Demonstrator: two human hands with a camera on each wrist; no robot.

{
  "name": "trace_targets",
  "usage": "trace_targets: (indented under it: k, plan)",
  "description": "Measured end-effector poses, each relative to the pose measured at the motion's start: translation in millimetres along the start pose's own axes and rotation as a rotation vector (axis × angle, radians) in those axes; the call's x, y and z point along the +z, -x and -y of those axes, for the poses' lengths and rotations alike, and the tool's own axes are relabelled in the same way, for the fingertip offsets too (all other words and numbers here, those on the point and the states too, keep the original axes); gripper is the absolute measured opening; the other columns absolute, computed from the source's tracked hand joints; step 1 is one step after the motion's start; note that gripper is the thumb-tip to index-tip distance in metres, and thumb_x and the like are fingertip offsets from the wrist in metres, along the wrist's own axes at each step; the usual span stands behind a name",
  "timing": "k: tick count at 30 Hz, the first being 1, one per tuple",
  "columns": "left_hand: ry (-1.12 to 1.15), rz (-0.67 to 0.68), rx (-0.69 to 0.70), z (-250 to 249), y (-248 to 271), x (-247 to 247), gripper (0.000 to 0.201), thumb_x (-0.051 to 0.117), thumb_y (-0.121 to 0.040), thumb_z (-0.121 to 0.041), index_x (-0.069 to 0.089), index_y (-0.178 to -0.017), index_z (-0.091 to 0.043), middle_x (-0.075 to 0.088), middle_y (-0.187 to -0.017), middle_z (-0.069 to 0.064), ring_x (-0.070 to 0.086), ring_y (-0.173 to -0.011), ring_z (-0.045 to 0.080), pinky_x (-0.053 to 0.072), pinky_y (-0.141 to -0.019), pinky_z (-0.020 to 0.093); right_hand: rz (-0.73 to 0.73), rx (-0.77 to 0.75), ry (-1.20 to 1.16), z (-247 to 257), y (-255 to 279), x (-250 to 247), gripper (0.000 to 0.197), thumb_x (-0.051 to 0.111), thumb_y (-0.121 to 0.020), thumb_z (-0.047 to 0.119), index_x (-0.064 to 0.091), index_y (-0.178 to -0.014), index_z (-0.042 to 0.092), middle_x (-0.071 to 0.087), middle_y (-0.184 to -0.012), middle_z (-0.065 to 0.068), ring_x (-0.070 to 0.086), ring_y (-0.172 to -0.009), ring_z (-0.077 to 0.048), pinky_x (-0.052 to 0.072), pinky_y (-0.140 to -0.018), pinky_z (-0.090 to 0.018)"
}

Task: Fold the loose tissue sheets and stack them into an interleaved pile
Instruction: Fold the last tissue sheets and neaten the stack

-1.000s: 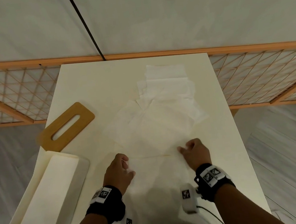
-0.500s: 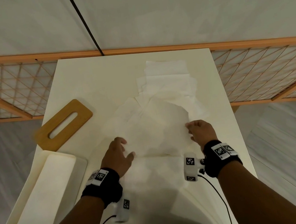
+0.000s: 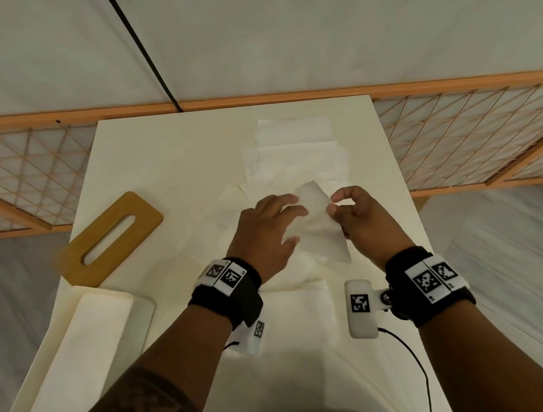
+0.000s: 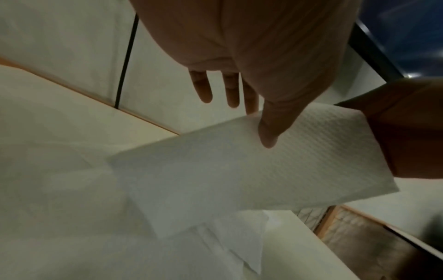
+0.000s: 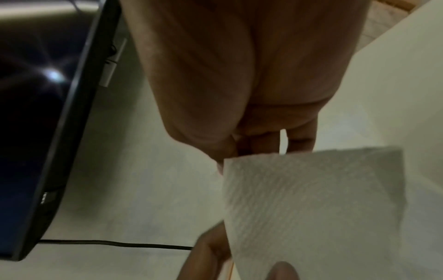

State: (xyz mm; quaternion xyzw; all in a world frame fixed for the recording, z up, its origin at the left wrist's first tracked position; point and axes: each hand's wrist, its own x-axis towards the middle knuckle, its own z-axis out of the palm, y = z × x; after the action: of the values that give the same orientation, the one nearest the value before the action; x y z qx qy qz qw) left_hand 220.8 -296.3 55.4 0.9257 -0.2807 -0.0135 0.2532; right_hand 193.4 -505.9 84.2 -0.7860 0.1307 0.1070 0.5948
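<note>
A white embossed tissue sheet (image 3: 319, 223) hangs in the air above the cream table (image 3: 170, 157), held between both hands. My left hand (image 3: 282, 221) holds its left side, thumb (image 4: 268, 132) under the sheet (image 4: 239, 170) and the other fingers stretched out above. My right hand (image 3: 332, 206) pinches the right edge between thumb and forefinger; the right wrist view shows that pinch at the top corner of the sheet (image 5: 311, 199). Several loose tissue sheets (image 3: 297, 154) lie overlapping on the table beyond the hands. Another flat sheet (image 3: 296, 302) lies near my wrists.
A wooden lid with a slot (image 3: 109, 241) lies at the table's left. In front of it stands a cream tissue box (image 3: 70, 370). A wooden lattice screen (image 3: 460, 132) runs behind the table. A black cable (image 3: 138, 47) hangs down the wall.
Both hands have lifted a sheet off the table and come together. The right hand moved up and left, the left hand forward and right, and the sheet now hangs between them.
</note>
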Motion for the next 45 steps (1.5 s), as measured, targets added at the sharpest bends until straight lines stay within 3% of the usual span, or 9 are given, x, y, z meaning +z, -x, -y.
trace_targets:
  k: [8,15,19,22,26,29,33,37,45]
  plan:
    - [0.128,-0.072,-0.106,3.8,8.8,-13.8,0.011,0.061,-0.096,-0.027,0.069,-0.104,-0.028,0.069,-0.085,-0.013,0.053,-0.067,0.009,0.046,-0.077,0.035,0.141,-0.072,0.111,25.8,15.4,-10.9,0.057,0.082,-0.082,0.039,0.048,-0.126,0.048,0.068,-0.098,-0.009,0.070,-0.086,-0.025,0.057,-0.086,-0.036]
    - [0.398,0.126,-0.270,16.4,29.1,-31.3,0.010,0.066,-0.095,-0.032,0.070,-0.103,-0.029,0.071,-0.092,-0.013,0.064,-0.086,0.008,0.049,-0.076,0.026,0.077,-0.138,0.355,23.0,4.9,-8.7,0.012,0.080,-0.083,0.017,0.075,-0.094,0.019,0.060,-0.072,0.002,0.051,-0.058,-0.004,0.043,-0.060,-0.014]
    - [0.499,0.142,-0.369,29.0,50.2,-37.5,0.007,0.072,-0.090,-0.034,0.072,-0.093,-0.028,0.073,-0.090,-0.013,0.067,-0.085,0.008,0.051,-0.079,0.029,0.075,-0.068,0.262,12.7,5.0,-12.8,0.015,0.078,-0.087,0.031,0.073,-0.087,0.017,0.071,-0.093,0.009,0.064,-0.082,-0.002,0.046,-0.072,-0.008]
    - [0.656,0.060,-0.496,41.5,66.0,-35.0,0.009,0.077,-0.087,-0.031,0.074,-0.094,-0.026,0.075,-0.092,-0.005,0.069,-0.089,0.014,0.053,-0.083,0.032,0.112,0.034,0.033,-5.0,5.2,-7.2,0.016,0.074,-0.091,0.028,0.069,-0.086,0.013,0.074,-0.098,-0.002,0.067,-0.092,-0.014,0.051,-0.090,-0.032]
    - [0.963,-0.041,-0.703,50.5,81.7,-27.4,0.025,0.080,-0.084,-0.018,0.068,-0.105,-0.021,0.076,-0.096,0.014,0.071,-0.088,0.035,0.058,-0.078,0.046,0.041,0.171,-0.101,-40.1,10.4,9.4,0.008,0.073,-0.091,0.016,0.067,-0.088,0.013,0.063,-0.072,-0.004,0.054,-0.066,-0.020,0.049,-0.070,-0.037]
    - [0.813,-0.036,-0.677,54.3,94.4,-18.2,0.018,0.068,-0.091,-0.005,0.060,-0.095,-0.020,0.075,-0.093,0.011,0.065,-0.070,0.017,0.048,-0.059,0.026,0.080,0.244,-0.017,-65.4,21.1,20.3,0.017,0.076,-0.088,0.010,0.066,-0.102,0.010,0.066,-0.071,-0.001,0.056,-0.060,-0.015,0.049,-0.062,-0.031]
    - [0.605,0.095,-0.660,59.8,113.9,3.1,0.050,0.052,-0.087,0.012,0.068,-0.061,-0.028,0.074,-0.104,-0.003,0.067,-0.097,0.012,0.045,-0.072,0.016,0.161,0.315,0.160,-94.9,35.1,27.7,0.027,0.081,-0.081,0.008,0.062,-0.100,0.012,0.069,-0.080,-0.011,0.061,-0.066,-0.019,0.050,-0.062,-0.030]
    - [0.547,0.166,-0.642,59.1,128.0,18.8,0.040,0.057,-0.090,0.010,0.080,-0.080,-0.023,0.070,-0.106,-0.007,0.063,-0.099,0.005,0.040,-0.078,0.000,0.135,0.317,0.334,-109.6,42.1,33.9,0.030,0.085,-0.075,0.015,0.061,-0.093,0.021,0.073,-0.092,-0.011,0.063,-0.071,-0.018,0.048,-0.066,-0.028]
    - [0.360,0.230,-0.579,61.0,134.1,33.2,0.025,0.076,-0.083,-0.008,0.074,-0.084,-0.033,0.065,-0.100,-0.016,0.060,-0.086,-0.001,0.042,-0.078,0.009,0.105,0.319,0.443,-112.9,41.1,42.4,0.031,0.084,-0.076,0.014,0.058,-0.091,0.021,0.065,-0.082,0.002,0.058,-0.072,-0.011,0.039,-0.059,-0.017]
